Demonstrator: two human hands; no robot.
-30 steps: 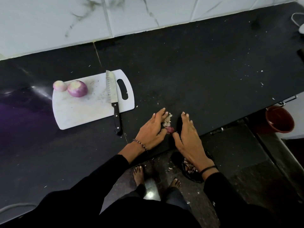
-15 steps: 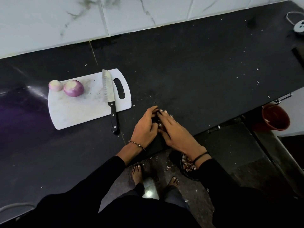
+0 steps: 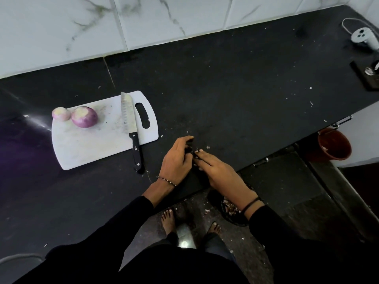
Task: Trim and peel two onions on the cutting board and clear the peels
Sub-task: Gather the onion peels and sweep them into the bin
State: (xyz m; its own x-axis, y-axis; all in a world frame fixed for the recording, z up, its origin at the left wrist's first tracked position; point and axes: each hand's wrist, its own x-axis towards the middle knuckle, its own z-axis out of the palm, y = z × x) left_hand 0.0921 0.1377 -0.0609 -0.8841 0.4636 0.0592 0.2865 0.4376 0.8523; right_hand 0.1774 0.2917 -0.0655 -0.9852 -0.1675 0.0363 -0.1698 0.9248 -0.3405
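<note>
1. Left hand [image 3: 178, 158]: at the near edge of the counter [image 3: 235, 89], 6 o'clock in the view. Fingers curled inward, thumb side up. Cannot tell whether it holds anything; the palm side is hidden.
2. Right hand [image 3: 218, 172]: just at 4 o'clock of the left hand. Fingers nearly straight, tips pushed against the left hand's curled fingers. No grip visible.
3. Peels [image 3: 198, 150]: one pale scrap shows at the right fingertips. Probably more sits between the hands, but that is hidden. A loose fleck lies on the counter at 1 o'clock of the hands.
4. Cutting board [image 3: 86, 148]: white, at 9 o'clock of the hands, well apart from them.
5. Large onion [image 3: 84, 116] and small onion [image 3: 61, 113]: both peeled, touching, in the board's 10 o'clock corner.
6. Knife [image 3: 128, 117]: lies along the board's 3 o'clock side beside the handle slot. Tip points to 12, black handle overhangs the near edge onto the counter.
7. Floor bin [image 3: 230, 211]: below the right wrist, at 5 o'clock of the hands, with peel scraps inside.
8. Red bucket [image 3: 334, 146]: on the floor at 3 o'clock.
</note>
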